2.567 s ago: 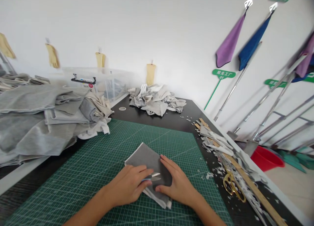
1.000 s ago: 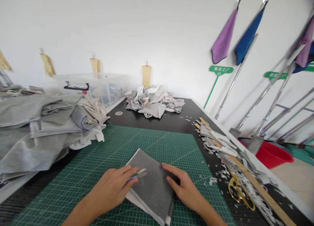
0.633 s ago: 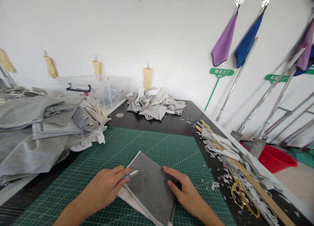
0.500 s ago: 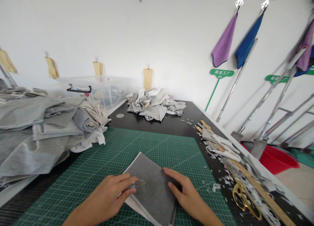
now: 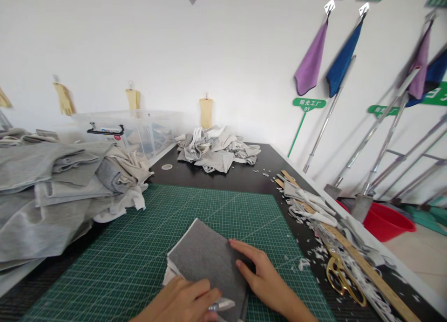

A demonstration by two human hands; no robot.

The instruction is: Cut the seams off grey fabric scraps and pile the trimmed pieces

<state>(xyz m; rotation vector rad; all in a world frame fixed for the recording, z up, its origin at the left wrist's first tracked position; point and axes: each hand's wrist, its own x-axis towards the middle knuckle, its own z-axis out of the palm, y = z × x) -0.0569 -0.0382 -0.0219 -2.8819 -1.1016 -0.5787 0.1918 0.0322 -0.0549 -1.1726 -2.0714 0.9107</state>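
Observation:
A folded piece of dark grey fabric (image 5: 206, 261) lies on the green cutting mat (image 5: 104, 275), with paler layers showing at its left edge. My right hand (image 5: 265, 280) rests flat on the fabric's right side, fingers spread. My left hand (image 5: 181, 301) sits at the bottom edge of the view, against the fabric's lower left. It grips small snips (image 5: 220, 305) with silver blades, whose tips point right across the fabric. Part of the lower fabric is hidden by my hands and the frame edge.
Grey garments (image 5: 42, 182) heap at the left, before a clear plastic bin (image 5: 122, 135). A fabric pile (image 5: 213, 152) lies behind the mat. At right are gold-handled scissors (image 5: 340, 277), a wooden ruler (image 5: 363, 266) and white scraps; a red basin (image 5: 387, 222) sits on the floor.
My left hand has moved down and right along the fabric, carrying the snips, and now sits low in the view. The fabric's paler layers show more at its left edge.

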